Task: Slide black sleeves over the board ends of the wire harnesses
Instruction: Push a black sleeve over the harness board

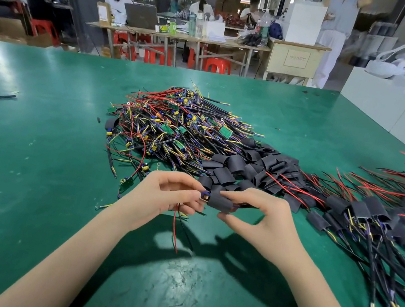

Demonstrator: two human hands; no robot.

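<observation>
Left hand (pixel 167 195) pinches board (pixel 205 196); right hand (pixel 260 216) pinches sleeve (pixel 221 201).

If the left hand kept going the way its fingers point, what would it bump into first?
Probably the black sleeve that both hands hold between them. The left hand points rightward at it, pinching the board end poking out of it. Past the sleeve is the right hand.
</observation>
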